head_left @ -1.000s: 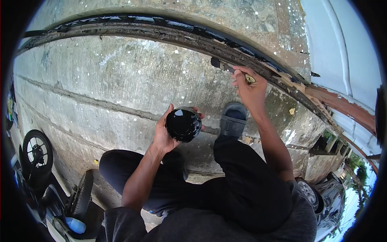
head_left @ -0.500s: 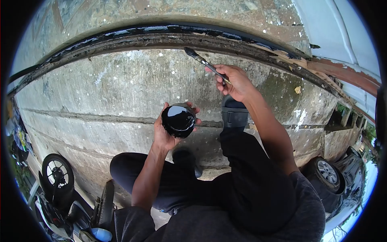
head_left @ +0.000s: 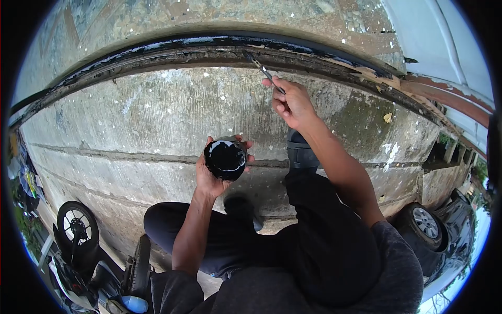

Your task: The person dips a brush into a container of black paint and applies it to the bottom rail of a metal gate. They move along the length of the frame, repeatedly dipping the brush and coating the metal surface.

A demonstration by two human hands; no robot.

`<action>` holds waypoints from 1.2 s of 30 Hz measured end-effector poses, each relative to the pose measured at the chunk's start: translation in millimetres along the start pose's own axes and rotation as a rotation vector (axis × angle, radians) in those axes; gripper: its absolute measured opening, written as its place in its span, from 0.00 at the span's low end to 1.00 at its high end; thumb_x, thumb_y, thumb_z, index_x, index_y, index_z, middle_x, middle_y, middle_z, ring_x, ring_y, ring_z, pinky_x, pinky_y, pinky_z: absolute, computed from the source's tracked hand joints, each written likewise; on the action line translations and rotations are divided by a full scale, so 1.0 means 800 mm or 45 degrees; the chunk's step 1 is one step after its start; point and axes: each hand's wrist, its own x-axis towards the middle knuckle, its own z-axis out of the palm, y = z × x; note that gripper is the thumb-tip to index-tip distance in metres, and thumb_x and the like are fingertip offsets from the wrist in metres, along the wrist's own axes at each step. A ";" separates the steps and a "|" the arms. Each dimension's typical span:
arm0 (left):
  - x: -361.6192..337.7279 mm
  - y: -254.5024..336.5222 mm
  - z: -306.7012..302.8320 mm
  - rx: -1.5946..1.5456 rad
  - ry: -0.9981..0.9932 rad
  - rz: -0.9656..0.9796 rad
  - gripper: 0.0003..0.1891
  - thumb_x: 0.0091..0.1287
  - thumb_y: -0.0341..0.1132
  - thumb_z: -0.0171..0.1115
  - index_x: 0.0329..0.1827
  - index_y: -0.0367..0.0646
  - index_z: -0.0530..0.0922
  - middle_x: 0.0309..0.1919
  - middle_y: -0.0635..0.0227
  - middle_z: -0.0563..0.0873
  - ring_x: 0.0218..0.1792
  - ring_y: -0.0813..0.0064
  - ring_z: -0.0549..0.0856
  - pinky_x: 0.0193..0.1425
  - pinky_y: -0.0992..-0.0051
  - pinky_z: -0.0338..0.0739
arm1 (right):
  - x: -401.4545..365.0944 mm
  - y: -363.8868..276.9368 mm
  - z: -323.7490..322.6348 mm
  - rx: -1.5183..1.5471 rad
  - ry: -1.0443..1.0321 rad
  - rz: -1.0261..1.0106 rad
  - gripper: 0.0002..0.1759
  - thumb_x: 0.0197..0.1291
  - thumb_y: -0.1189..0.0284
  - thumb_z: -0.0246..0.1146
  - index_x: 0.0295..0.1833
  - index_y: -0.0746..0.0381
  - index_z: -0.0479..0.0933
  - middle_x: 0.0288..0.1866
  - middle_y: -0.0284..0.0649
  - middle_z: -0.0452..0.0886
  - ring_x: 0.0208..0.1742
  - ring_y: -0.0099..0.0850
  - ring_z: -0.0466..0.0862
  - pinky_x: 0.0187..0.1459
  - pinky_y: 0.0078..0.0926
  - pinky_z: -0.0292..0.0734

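Note:
My left hand (head_left: pixel 210 175) is wrapped round a small can of glossy black paint (head_left: pixel 226 158), held upright with its open top facing me. Ahead and to the right, my right hand (head_left: pixel 293 102) grips a paintbrush (head_left: pixel 264 70) by its handle. The brush's dark bristles reach up to the long beam (head_left: pixel 209 46) that runs across the view, overlapping its lower, brown part. Along the upper side of this beam is a wet-looking black coat, while its lower face is rough and dirty brown.
Below me lies a concrete slab (head_left: pixel 172 115) with white paint specks. Motorcycles with a spoked wheel (head_left: pixel 77 224) stand at lower left, a car wheel (head_left: pixel 424 222) at lower right. A pale blue panel (head_left: pixel 429 36) and a reddish-brown bar (head_left: pixel 444 94) are at upper right.
My right hand has moved forward and a little left, bringing the bristles from the slab's edge up to the beam. The left hand with the can has shifted slightly left.

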 end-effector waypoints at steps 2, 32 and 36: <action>-0.002 -0.001 0.001 -0.016 0.026 0.000 0.37 0.75 0.63 0.40 0.67 0.34 0.68 0.61 0.44 0.77 0.53 0.47 0.84 0.49 0.57 0.88 | 0.021 -0.008 0.007 0.018 0.016 -0.006 0.18 0.73 0.61 0.57 0.52 0.67 0.78 0.19 0.24 0.61 0.17 0.17 0.64 0.13 0.16 0.49; 0.012 -0.010 0.012 -0.049 0.035 -0.076 0.37 0.75 0.63 0.42 0.66 0.34 0.69 0.59 0.46 0.78 0.51 0.48 0.85 0.49 0.57 0.87 | -0.002 0.020 0.002 0.343 0.174 -0.053 0.15 0.73 0.62 0.53 0.46 0.64 0.74 0.18 0.27 0.61 0.14 0.22 0.66 0.12 0.20 0.52; 0.013 -0.007 0.011 -0.027 0.047 -0.063 0.37 0.75 0.63 0.41 0.66 0.34 0.69 0.59 0.46 0.78 0.51 0.48 0.84 0.48 0.57 0.87 | -0.013 0.026 -0.001 0.290 0.190 -0.055 0.13 0.72 0.63 0.51 0.44 0.63 0.72 0.18 0.28 0.60 0.13 0.23 0.66 0.11 0.22 0.51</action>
